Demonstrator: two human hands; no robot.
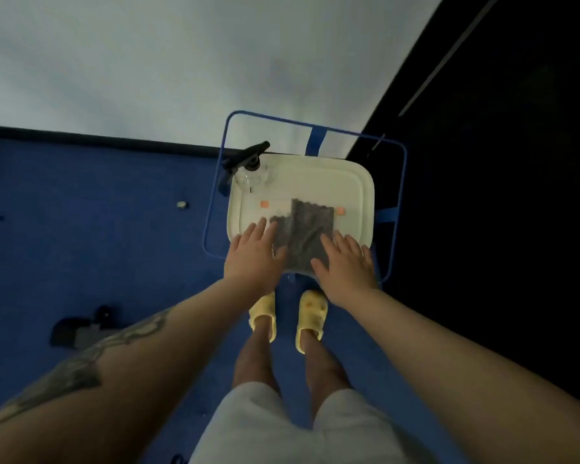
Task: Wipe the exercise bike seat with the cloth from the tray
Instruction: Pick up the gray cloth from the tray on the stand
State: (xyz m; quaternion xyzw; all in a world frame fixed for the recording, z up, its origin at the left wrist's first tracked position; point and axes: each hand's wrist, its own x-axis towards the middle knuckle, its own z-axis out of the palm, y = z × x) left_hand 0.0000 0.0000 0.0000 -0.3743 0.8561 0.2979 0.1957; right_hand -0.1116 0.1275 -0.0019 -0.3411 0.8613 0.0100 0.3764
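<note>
Head view: our left hand (pixel 253 252) and right hand (pixel 347 262) lie flat, fingers released, on the cloth (pixel 303 234) in the tray (pixel 355 195) — we should pinch one edge, lift clean

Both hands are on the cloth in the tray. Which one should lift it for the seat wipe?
Probably right. The right hand lies flat on the larger fold of the grey cloth; the left hand covers only its left edge, nearer the spray bottle. Neither grips yet.

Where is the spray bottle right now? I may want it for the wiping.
In the head view, the spray bottle stands upright in the far left corner of the white tray, beyond the grey cloth.
</note>
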